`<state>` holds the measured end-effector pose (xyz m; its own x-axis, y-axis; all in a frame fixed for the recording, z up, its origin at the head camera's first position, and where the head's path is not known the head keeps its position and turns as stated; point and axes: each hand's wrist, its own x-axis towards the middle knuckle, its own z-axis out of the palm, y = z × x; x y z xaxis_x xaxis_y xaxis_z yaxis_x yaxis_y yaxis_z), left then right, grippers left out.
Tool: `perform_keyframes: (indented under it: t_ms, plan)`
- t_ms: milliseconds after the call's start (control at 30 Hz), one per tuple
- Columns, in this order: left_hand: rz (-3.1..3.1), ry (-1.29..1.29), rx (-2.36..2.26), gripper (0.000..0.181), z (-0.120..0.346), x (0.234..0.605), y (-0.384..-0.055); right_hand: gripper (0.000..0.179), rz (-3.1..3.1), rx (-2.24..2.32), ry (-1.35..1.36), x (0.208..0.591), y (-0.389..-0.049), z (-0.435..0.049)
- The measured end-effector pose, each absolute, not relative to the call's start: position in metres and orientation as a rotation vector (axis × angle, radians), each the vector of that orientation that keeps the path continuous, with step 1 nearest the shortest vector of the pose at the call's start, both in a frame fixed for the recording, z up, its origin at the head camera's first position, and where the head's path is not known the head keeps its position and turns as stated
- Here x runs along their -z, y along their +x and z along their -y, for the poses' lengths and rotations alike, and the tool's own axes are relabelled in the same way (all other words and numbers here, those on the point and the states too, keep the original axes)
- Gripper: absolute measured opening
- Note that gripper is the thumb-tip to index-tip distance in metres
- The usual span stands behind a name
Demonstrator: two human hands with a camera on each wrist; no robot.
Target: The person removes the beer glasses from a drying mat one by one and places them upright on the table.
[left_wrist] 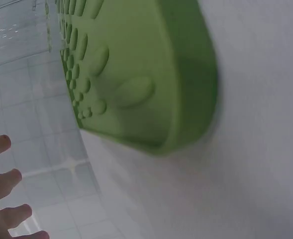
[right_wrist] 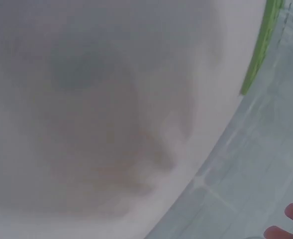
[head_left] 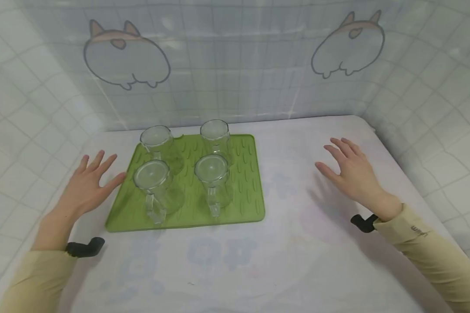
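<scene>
Several clear glass mugs stand on a green ridged drying mat (head_left: 243, 213). In the front row are a left mug (head_left: 152, 174) and a right mug (head_left: 212, 168), bases up, their handles toward me. Behind them are a back left mug (head_left: 156, 137) and a back right mug (head_left: 215, 130). My left hand (head_left: 88, 187) is spread beside the mat's left edge, its thumb overlapping that edge in the head view. Far to the right of the mat, my right hand (head_left: 352, 174) hovers over the table with fingers apart and casts a shadow. Both hands hold nothing.
A white cloth with faint prints covers the table (head_left: 290, 269). Behind it rises a tiled-pattern curtain (head_left: 239, 65) with cartoon animal drawings, and similar sheets enclose the left and right sides. Black bands (head_left: 85, 248) sit on both wrists.
</scene>
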<state>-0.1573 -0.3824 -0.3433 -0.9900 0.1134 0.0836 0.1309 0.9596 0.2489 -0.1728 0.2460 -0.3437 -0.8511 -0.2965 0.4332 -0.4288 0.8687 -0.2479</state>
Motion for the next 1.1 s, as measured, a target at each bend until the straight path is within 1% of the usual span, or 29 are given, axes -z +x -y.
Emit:
perform_keyframes:
  t_ms: [167, 300, 567, 900, 1100]
  plan:
    - [3.103, -0.202, 0.479, 0.070, 0.381, 0.348, -0.161, 0.043, 2.574, -0.598, 0.555, 0.345, -0.168, -0.234]
    - [3.150, -0.175, 0.576, 0.070, 0.379, 0.348, -0.163, 0.037, 2.530, -0.695, 0.543, 0.349, -0.166, -0.227]
    - [3.278, -0.069, 0.751, 0.076, 0.376, 0.341, -0.171, 0.034, 2.515, -0.799, 0.543, 0.355, -0.165, -0.214]
    - [3.236, -0.162, 0.970, 0.074, 0.375, 0.344, -0.181, 0.028, 2.495, -0.958, 0.553, 0.357, -0.162, -0.195]
    - [3.235, -0.150, 1.017, 0.076, 0.376, 0.348, -0.183, 0.023, 2.477, -1.067, 0.554, 0.356, -0.160, -0.183]
